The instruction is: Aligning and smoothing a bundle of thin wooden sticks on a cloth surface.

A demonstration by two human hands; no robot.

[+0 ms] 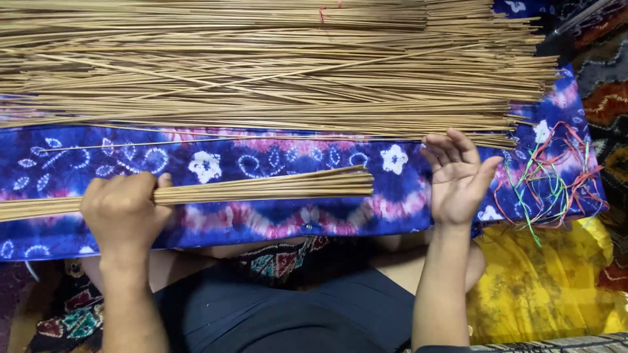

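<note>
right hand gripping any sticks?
No: the right hand is open, palm up and empty beside the end of the bundle of sticks, which only the left hand grips.

Light was soft and even, fairly bright on the cloth (261,163) and sticks (261,65), with faint shadows beneath. No glare showed. The lap and lower corners were dim; edges looked slightly soft.

Home floor workspace, patterned cloths (275,216), stick heap (261,65)
</note>
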